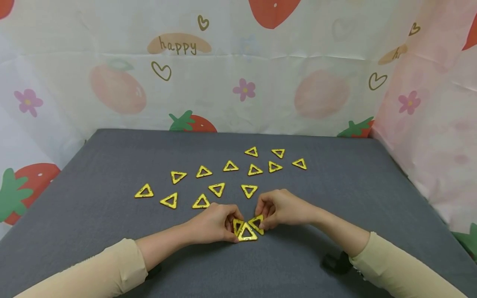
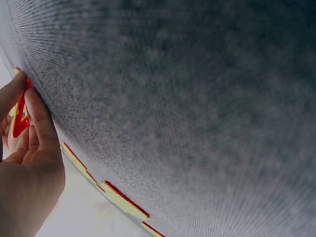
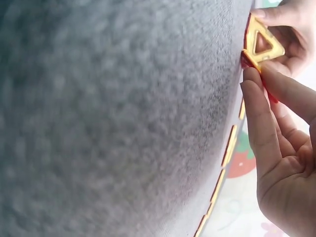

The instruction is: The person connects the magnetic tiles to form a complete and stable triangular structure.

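Note:
Three yellow triangular magnetic tiles meet near the table's front in the head view. My left hand pinches the left tile by its outer side, thumb low near the corner. The front tile stands between the other two, its point up. My right hand pinches the right tile between thumb and fingers; this one is tilted. In the right wrist view, the right-hand fingers hold a tile edge-on, against another tile's lower corner. The left wrist view shows a tile's red edge at the left fingers.
Several loose yellow triangles lie flat beyond the hands, among them one triangle just behind the right hand and another close to the left wrist. Grey cloth covers the table. A printed curtain stands behind it.

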`<act>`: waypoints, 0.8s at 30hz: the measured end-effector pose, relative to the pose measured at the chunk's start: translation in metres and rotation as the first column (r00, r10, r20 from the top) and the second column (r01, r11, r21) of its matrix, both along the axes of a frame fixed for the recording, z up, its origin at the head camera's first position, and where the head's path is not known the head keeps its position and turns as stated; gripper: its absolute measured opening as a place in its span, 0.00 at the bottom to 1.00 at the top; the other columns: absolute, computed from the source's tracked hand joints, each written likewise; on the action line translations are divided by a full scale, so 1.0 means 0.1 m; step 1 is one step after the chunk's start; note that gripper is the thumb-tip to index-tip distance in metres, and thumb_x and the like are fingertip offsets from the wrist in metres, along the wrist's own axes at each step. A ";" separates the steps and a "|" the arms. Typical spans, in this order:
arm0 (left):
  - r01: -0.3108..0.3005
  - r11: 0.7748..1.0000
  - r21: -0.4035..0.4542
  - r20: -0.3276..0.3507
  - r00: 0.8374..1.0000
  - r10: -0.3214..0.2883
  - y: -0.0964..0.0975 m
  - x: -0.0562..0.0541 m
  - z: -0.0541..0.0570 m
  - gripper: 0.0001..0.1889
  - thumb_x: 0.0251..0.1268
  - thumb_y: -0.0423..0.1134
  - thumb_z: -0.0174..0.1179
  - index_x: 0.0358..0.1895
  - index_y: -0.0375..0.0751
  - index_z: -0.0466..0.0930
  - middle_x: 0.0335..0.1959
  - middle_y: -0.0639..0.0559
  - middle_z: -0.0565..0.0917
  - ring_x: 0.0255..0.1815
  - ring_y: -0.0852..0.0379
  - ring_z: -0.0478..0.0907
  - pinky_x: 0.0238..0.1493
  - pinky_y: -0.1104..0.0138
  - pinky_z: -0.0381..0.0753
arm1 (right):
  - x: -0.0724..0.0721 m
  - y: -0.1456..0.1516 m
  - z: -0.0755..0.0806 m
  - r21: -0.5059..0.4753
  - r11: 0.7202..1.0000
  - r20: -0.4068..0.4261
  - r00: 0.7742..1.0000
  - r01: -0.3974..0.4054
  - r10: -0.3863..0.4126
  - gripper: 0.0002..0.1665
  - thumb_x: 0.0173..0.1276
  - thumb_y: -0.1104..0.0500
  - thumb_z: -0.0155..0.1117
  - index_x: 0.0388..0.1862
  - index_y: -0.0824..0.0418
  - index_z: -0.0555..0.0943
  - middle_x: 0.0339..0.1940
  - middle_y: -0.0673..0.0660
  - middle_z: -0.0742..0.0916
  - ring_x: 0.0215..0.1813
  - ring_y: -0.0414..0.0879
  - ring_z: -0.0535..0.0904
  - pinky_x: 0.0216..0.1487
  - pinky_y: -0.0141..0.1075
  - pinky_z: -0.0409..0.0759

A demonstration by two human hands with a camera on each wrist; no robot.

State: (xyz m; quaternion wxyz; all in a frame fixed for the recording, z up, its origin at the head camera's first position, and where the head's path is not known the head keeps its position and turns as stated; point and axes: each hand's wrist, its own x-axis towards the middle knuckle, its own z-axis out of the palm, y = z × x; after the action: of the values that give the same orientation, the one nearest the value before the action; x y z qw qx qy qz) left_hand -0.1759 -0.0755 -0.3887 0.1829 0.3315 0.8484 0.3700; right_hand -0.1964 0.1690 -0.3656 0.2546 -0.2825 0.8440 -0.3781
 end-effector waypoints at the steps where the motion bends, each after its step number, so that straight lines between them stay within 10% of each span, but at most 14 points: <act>1: -0.001 1.000 -0.003 -0.002 1.000 0.001 0.00 0.00 0.00 0.20 0.49 0.34 0.76 0.47 0.38 0.81 0.27 0.53 0.83 0.25 0.68 0.79 0.30 0.74 0.79 | 0.01 -0.01 0.00 0.003 1.000 -0.005 1.000 -0.002 0.002 0.12 0.58 0.62 0.75 0.39 0.59 0.82 0.30 0.52 0.88 0.32 0.44 0.86 0.33 0.34 0.86; 24: -0.004 1.000 0.002 -0.022 1.000 0.004 0.01 0.00 -0.01 0.20 0.48 0.36 0.77 0.46 0.40 0.83 0.27 0.53 0.84 0.24 0.69 0.78 0.28 0.74 0.79 | 0.02 -0.04 -0.03 0.002 1.000 -0.023 0.999 -0.027 0.027 0.16 0.52 0.60 0.79 0.41 0.55 0.85 0.34 0.50 0.90 0.35 0.40 0.87 0.36 0.32 0.85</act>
State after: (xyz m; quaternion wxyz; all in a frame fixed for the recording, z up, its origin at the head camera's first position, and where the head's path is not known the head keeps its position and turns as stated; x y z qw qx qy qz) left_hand -0.1761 -0.0744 -0.3894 0.1726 0.3339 0.8506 0.3678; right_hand -0.1946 0.1655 -0.3688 0.2502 -0.2979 0.8433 -0.3708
